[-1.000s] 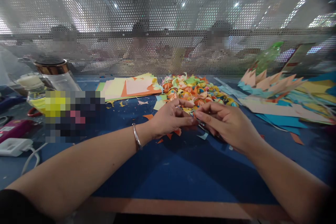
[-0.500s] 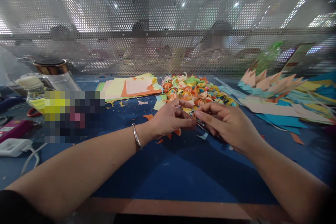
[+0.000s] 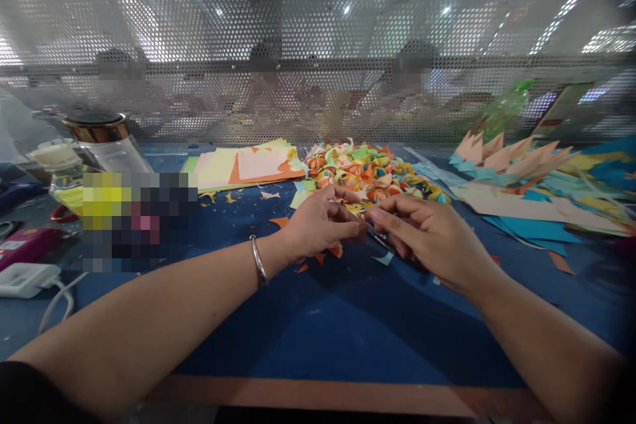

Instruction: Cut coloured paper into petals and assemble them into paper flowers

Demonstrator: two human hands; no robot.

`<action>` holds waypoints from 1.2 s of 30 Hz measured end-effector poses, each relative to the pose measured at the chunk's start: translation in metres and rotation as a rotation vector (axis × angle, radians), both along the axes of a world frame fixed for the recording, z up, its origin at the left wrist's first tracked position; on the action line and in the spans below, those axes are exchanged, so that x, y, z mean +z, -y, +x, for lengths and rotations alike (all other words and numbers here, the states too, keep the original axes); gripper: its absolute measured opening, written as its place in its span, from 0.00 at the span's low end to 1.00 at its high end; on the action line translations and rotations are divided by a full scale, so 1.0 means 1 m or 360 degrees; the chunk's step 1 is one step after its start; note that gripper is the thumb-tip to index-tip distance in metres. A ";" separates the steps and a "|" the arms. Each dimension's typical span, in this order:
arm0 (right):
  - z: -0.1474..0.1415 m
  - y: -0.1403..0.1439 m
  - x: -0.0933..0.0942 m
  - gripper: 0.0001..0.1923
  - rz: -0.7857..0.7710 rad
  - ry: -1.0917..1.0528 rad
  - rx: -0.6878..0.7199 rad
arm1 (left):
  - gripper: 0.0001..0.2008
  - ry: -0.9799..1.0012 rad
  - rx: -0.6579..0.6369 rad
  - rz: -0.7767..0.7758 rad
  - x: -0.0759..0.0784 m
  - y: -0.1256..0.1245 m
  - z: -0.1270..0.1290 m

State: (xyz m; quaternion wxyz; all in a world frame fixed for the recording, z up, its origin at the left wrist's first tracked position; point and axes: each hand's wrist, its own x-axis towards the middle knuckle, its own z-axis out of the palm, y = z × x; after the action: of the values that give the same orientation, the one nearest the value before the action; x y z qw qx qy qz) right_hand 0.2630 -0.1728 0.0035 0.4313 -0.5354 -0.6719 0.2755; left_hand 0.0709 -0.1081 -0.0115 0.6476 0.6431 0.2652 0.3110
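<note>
Above the middle of the blue table (image 3: 318, 331), my left hand (image 3: 320, 228) has its thumb and fingertips pinched together. What lies between them is too small and blurred to name. Close to its fingertips, my right hand (image 3: 430, 235) is curled closed around a slim metal tool (image 3: 378, 236), mostly hidden under the fingers, so its kind cannot be told. Just behind both hands spreads a heap of small folded paper pieces (image 3: 358, 172) in orange, yellow, green and white. Orange paper scraps (image 3: 279, 221) and a pale blue scrap (image 3: 384, 258) lie about the hands.
Sheets of coloured paper (image 3: 213, 169) are stacked back left. Spiky folded paper (image 3: 511, 156) and blue sheets (image 3: 534, 228) lie on the right. Bottles (image 3: 112, 146) and a white plug (image 3: 27, 278) with a cable stand left. A perforated metal screen (image 3: 318, 26) rises behind, with people beyond it.
The hands have barely moved. My fingertips have shifted slightly, and the small orange bit that showed between them is now hidden.
</note>
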 end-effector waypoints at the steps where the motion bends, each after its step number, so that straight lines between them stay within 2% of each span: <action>1: 0.000 0.000 0.000 0.23 -0.0007 0.0008 0.0007 | 0.24 0.0000 0.0004 0.0014 0.000 0.000 0.000; 9: 0.002 -0.001 0.000 0.19 -0.0028 0.0061 0.0086 | 0.20 -0.0015 0.0005 0.0062 0.003 0.004 0.000; 21: 0.000 -0.002 0.001 0.22 -0.0058 0.0103 0.0102 | 0.20 0.0015 -0.0017 0.0140 0.001 0.003 0.000; 36: 0.002 -0.001 -0.001 0.23 0.0011 0.0105 0.0087 | 0.21 -0.0001 0.0034 0.0101 0.002 0.004 0.000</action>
State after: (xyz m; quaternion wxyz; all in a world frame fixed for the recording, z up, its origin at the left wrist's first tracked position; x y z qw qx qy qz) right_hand 0.2652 -0.1720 0.0029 0.4032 -0.5240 -0.7011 0.2670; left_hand 0.0713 -0.1122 -0.0093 0.6234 0.6605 0.2622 0.3260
